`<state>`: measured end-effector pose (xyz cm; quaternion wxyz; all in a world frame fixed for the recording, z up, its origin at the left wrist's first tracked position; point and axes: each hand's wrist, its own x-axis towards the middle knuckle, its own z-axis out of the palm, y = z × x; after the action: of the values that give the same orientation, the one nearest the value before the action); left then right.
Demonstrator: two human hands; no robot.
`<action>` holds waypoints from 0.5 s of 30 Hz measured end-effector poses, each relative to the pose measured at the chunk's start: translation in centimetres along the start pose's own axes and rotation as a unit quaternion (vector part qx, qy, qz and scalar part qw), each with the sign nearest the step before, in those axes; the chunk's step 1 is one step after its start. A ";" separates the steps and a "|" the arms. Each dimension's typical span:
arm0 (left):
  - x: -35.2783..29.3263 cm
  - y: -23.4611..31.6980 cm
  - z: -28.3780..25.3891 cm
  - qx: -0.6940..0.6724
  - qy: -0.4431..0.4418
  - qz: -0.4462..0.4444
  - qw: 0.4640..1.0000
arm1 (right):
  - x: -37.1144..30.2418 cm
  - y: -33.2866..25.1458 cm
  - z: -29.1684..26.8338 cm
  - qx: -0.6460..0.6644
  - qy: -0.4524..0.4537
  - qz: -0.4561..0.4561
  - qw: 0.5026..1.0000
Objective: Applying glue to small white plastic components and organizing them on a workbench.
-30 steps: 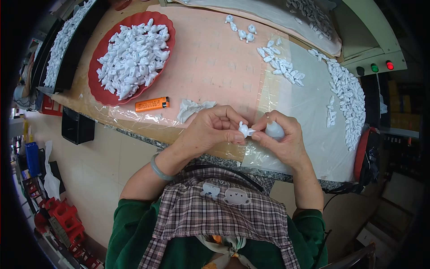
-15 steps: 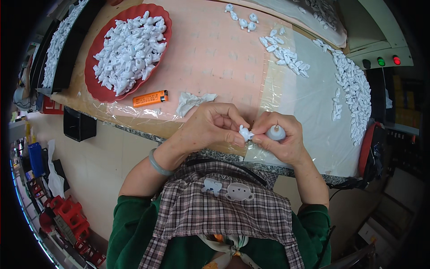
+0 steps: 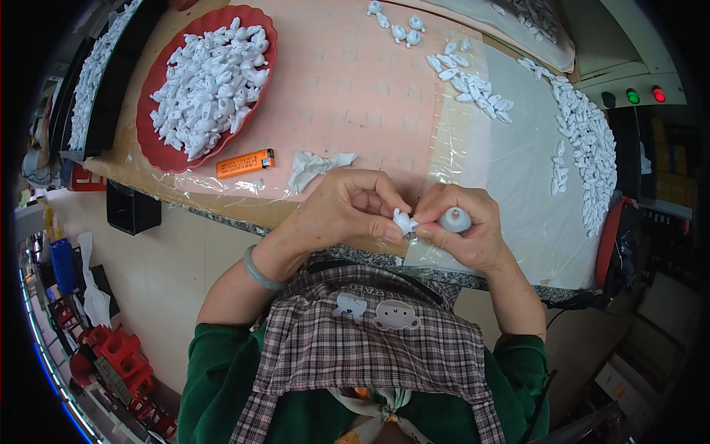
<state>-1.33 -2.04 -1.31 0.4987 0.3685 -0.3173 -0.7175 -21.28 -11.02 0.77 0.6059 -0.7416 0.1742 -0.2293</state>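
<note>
Between thumb and fingers, my left hand (image 3: 362,207) pinches a small white plastic figure piece (image 3: 404,220) near the table's front edge. My right hand (image 3: 467,229) meets it from the other side, its thumb and forefinger closed at the piece's right end. Tucked in the same right hand is a small pale squeeze bottle (image 3: 455,219) with a narrow tip pointing up. Whether the right fingertips hold a separate small part is too small to tell. A crumpled white tissue (image 3: 319,169) lies just beyond my left hand.
A red scalloped bowl (image 3: 148,140) heaped with white pieces stands far left, an orange lighter (image 3: 245,163) beside it. Several assembled figures (image 3: 399,33) sit at the back. Small white parts lie in a group (image 3: 473,89) and a long pile (image 3: 588,140) at right.
Both hands keep nearly the same pose around the white piece. The view has shifted slightly; nothing has been taken up or let go.
</note>
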 end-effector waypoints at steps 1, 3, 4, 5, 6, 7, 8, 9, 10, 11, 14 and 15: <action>0.0 -0.1 -0.1 0.005 -0.002 0.005 1.000 | 0.0 0.0 0.0 0.000 0.000 0.000 1.000; 0.0 -0.1 -0.1 0.011 -0.005 0.011 1.000 | 0.0 0.0 0.1 -0.002 -0.001 -0.002 1.000; 0.0 -0.1 -0.1 0.010 -0.007 0.008 1.000 | 0.0 -0.1 0.1 -0.005 -0.002 -0.004 1.000; 0.0 0.0 -0.1 0.010 -0.008 0.005 1.000 | 0.0 -0.1 0.1 -0.005 -0.001 -0.004 1.000; 0.0 -0.1 0.0 0.011 -0.008 0.005 1.000 | 0.0 0.0 0.1 -0.006 0.001 -0.010 1.000; -0.1 -0.1 0.0 0.013 -0.008 0.011 1.000 | -0.1 0.0 0.2 -0.006 0.004 -0.016 1.000; -0.1 -0.2 0.1 0.015 -0.008 0.017 1.000 | -0.2 0.0 0.2 -0.006 0.004 -0.016 1.000; -0.1 -0.1 0.2 0.016 -0.009 0.018 1.000 | -0.3 0.0 0.2 -0.006 0.006 -0.016 1.000; -0.2 -0.1 0.3 0.015 -0.009 0.013 1.000 | -0.4 0.0 0.2 -0.005 0.007 -0.015 1.000; -0.2 -0.1 0.4 0.013 -0.010 0.009 1.000 | -0.5 0.0 0.2 -0.005 0.008 -0.016 1.000; 0.0 -0.6 0.4 0.011 -0.011 0.043 0.999 | -0.5 0.0 0.3 -0.031 0.018 -0.040 0.999; 0.1 -0.7 0.4 0.012 -0.013 0.044 0.999 | -0.4 0.1 0.3 -0.055 0.026 -0.055 0.997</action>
<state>-1.99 -1.85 -1.70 0.5212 0.3507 -0.3481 -0.6959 -21.48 -10.60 0.60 0.5462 -0.7759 0.1609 -0.2715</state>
